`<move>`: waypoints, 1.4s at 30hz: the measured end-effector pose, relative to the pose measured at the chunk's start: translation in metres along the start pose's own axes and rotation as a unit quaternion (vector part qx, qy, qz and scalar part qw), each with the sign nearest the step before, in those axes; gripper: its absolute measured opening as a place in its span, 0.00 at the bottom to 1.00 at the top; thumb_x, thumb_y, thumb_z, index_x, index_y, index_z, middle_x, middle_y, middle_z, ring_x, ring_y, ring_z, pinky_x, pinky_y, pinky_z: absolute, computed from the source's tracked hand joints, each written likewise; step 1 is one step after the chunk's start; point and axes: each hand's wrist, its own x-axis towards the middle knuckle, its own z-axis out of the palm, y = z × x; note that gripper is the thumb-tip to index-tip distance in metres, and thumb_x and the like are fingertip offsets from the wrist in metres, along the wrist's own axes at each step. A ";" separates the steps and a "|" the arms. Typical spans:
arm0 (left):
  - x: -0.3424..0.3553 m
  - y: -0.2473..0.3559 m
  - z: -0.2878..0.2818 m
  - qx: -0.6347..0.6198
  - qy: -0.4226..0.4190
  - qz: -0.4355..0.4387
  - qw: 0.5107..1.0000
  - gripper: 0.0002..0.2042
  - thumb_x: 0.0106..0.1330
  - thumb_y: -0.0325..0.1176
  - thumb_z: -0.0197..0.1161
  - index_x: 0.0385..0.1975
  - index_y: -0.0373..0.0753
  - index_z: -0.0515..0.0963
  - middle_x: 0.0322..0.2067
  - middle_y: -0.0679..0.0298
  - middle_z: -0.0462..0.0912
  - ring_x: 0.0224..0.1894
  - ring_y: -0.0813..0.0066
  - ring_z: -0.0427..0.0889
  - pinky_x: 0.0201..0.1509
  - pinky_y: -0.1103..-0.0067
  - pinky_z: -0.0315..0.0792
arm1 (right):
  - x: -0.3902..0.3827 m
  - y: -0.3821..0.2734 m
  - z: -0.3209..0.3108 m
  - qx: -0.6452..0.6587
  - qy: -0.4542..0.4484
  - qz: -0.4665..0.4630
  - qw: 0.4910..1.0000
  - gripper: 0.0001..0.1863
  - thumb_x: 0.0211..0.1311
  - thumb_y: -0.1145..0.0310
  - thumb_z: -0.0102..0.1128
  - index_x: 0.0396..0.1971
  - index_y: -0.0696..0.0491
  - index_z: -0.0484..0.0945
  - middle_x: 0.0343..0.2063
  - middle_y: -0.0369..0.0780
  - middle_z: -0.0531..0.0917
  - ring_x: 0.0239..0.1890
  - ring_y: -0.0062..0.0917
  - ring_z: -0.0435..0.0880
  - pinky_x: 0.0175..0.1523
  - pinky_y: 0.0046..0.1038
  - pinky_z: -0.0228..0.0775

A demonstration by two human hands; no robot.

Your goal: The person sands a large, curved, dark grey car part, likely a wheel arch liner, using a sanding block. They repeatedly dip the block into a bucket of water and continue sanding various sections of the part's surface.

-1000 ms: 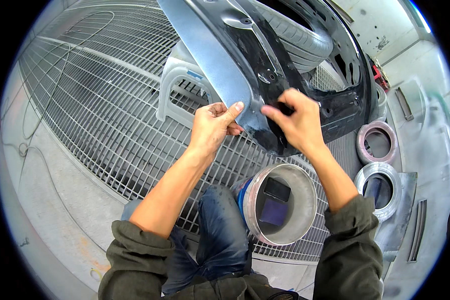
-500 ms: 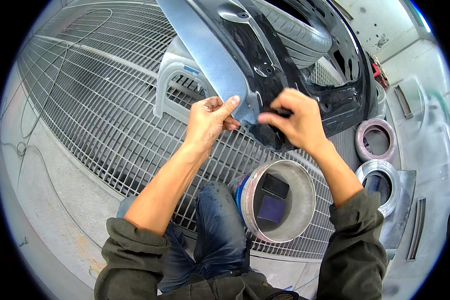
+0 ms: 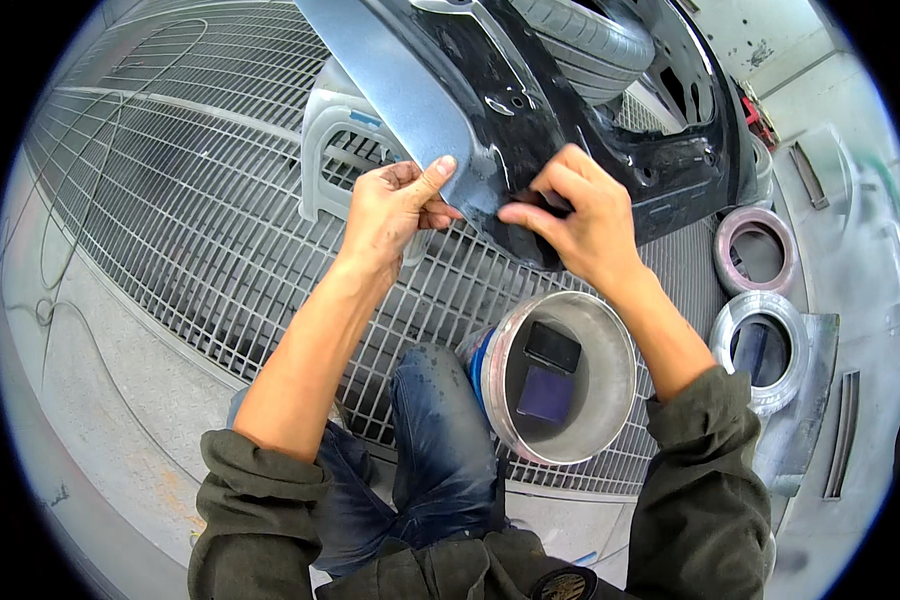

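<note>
My left hand (image 3: 385,220) grips the pale grey-blue edge of a large black car body panel (image 3: 670,195), its thumb on top and fingers around the underside. My right hand (image 3: 580,225) is bent over the dark corner of the panel just beside it, thumb and fingertips curled in; whatever they hold, if anything, is hidden. A grey plastic stool (image 3: 320,130) shows under the panel, with a grey-coated tyre (image 3: 585,50) behind the panel. Below my hands, a round metal bucket (image 3: 610,400) holds a black pad (image 3: 553,346) and a purple pad (image 3: 545,395) in grey liquid.
Metal grating (image 3: 190,200) lies under me, with thin cable (image 3: 45,310) at the left. At the right are a pinkish tyre (image 3: 725,250), a silver tyre (image 3: 785,390), a flat grey sheet (image 3: 815,420) and narrow metal strips (image 3: 840,435).
Both hands and the panel sit higher and slightly left in the picture, as do the stool and bucket. My left hand keeps its grip; my right thumb and fingers have shifted slightly along the dark corner.
</note>
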 end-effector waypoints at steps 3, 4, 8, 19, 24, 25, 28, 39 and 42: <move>0.000 0.003 0.000 0.008 -0.002 -0.006 1.000 0.18 0.66 0.47 0.73 0.35 0.35 0.81 0.26 0.66 0.84 0.26 0.81 0.84 0.32 0.88 0.74 | -0.047 0.017 -0.015 -0.004 -0.033 0.036 0.999 0.23 0.44 0.54 0.81 0.24 0.54 0.77 0.25 0.37 0.76 0.25 0.31 0.80 0.30 0.31 0.71; 0.001 0.001 0.000 0.004 0.002 -0.002 1.000 0.18 0.66 0.47 0.73 0.35 0.36 0.81 0.26 0.67 0.84 0.26 0.81 0.84 0.32 0.87 0.74 | -0.055 0.017 -0.022 0.020 -0.038 0.060 0.997 0.23 0.43 0.53 0.81 0.24 0.54 0.77 0.24 0.37 0.76 0.25 0.31 0.80 0.30 0.31 0.71; -0.001 0.001 0.005 -0.002 0.014 0.009 1.000 0.18 0.67 0.47 0.73 0.35 0.37 0.80 0.25 0.69 0.82 0.25 0.82 0.83 0.32 0.87 0.74 | -0.041 0.019 -0.021 -0.011 -0.018 0.062 0.998 0.25 0.40 0.53 0.82 0.24 0.56 0.78 0.25 0.38 0.77 0.27 0.33 0.80 0.32 0.31 0.71; 0.000 0.000 0.007 -0.003 0.026 0.021 0.999 0.20 0.67 0.47 0.72 0.37 0.33 0.80 0.24 0.68 0.81 0.24 0.84 0.82 0.29 0.91 0.75 | -0.042 -0.007 0.005 -0.048 0.129 0.101 0.985 0.21 0.45 0.58 0.82 0.23 0.55 0.78 0.23 0.37 0.75 0.21 0.31 0.77 0.28 0.32 0.67; -0.006 -0.001 0.010 -0.013 0.042 0.021 0.999 0.19 0.67 0.46 0.73 0.37 0.35 0.79 0.23 0.69 0.80 0.24 0.84 0.82 0.30 0.91 0.76 | -0.062 -0.008 0.011 -0.040 0.139 0.131 0.981 0.19 0.51 0.61 0.80 0.21 0.55 0.75 0.22 0.38 0.74 0.22 0.32 0.76 0.27 0.32 0.66; -0.005 -0.001 0.009 -0.010 0.038 0.022 0.999 0.18 0.66 0.46 0.73 0.37 0.35 0.79 0.23 0.69 0.80 0.24 0.83 0.82 0.30 0.90 0.76 | -0.052 -0.010 0.016 -0.053 0.166 0.107 0.979 0.19 0.51 0.61 0.80 0.21 0.55 0.75 0.23 0.38 0.74 0.21 0.32 0.75 0.26 0.32 0.65; -0.004 0.002 0.007 -0.005 0.025 0.017 1.000 0.18 0.66 0.46 0.73 0.36 0.36 0.79 0.24 0.69 0.80 0.25 0.82 0.83 0.31 0.89 0.76 | -0.035 -0.017 0.022 -0.091 0.188 0.088 0.974 0.20 0.52 0.61 0.79 0.22 0.54 0.74 0.23 0.38 0.73 0.21 0.33 0.74 0.25 0.33 0.64; -0.002 0.002 0.005 -0.003 0.006 0.007 1.000 0.18 0.67 0.45 0.72 0.40 0.34 0.79 0.27 0.67 0.83 0.26 0.82 0.82 0.35 0.88 0.78 | -0.024 0.003 0.003 -0.021 0.167 0.163 0.972 0.18 0.54 0.57 0.78 0.31 0.56 0.83 0.25 0.41 0.80 0.26 0.34 0.80 0.34 0.33 0.71; -0.008 0.000 0.003 -0.007 0.017 0.002 1.000 0.17 0.68 0.43 0.72 0.41 0.34 0.80 0.29 0.67 0.84 0.28 0.83 0.83 0.38 0.87 0.78 | -0.024 0.002 -0.030 0.122 0.207 0.298 0.924 0.17 0.68 0.57 0.68 0.38 0.59 0.84 0.34 0.38 0.87 0.32 0.21 0.80 0.41 0.27 0.72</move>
